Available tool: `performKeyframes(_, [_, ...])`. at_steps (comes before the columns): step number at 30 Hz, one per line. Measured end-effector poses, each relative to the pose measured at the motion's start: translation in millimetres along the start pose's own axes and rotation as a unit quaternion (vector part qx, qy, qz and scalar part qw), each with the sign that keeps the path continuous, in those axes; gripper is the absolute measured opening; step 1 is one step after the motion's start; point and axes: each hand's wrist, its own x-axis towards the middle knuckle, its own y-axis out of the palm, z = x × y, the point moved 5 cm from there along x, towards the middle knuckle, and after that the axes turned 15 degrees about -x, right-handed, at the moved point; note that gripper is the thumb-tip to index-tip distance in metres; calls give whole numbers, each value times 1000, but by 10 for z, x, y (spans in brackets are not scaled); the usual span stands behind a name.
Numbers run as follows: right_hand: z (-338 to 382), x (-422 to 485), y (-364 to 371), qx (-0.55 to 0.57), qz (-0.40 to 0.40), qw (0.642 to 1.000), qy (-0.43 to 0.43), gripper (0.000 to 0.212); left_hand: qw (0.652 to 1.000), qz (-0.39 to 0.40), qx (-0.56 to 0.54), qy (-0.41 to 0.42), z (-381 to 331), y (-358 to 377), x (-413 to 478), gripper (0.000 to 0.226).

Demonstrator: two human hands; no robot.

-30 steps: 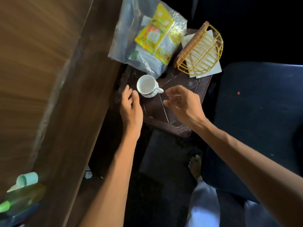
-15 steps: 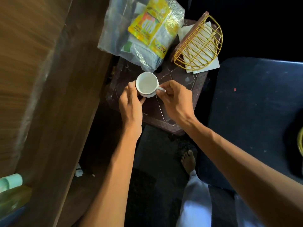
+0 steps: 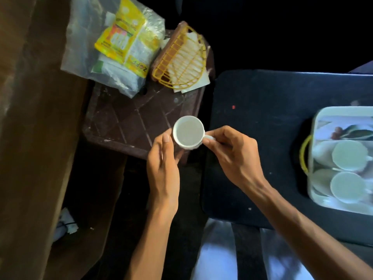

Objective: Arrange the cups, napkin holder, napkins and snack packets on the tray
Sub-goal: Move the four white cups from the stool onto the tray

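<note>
Tray clipped by right edge, far side out of shot. Cups in it, far cup and near cup, motion-blurred, handles unclear. Held cup: handle mostly covered by right hand; can't tell if base touches stool. Napkins largely hidden under napkin holder. Snack packets cut at top edge, small print unreadable.

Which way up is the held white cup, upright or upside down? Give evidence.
Upright. The cup shows its round open mouth facing up at the camera; the right hand pinches its handle.
</note>
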Motion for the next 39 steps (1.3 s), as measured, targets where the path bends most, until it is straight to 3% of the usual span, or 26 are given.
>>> performKeyframes(14, [-1192, -666, -2345, -61, -147, 985, 69, 8, 974, 206, 80, -44, 741, 2022, -1176, 40])
performKeyframes(20, [-1701, -789, -3007, -137, -166, 972, 93, 10, 958, 259, 101, -69, 1086, 2632, -1506, 39])
performKeyframes(28, [-2358, -898, -3370, -136, -185, 968, 105, 10, 969, 201, 87, -111, 1347, 2870, -1694, 26])
performKeyframes(39, [-2869, -814, -3258, -140, -137, 975, 107, 8, 991, 95, 32, -92, 1333, 2751, -1630, 30])
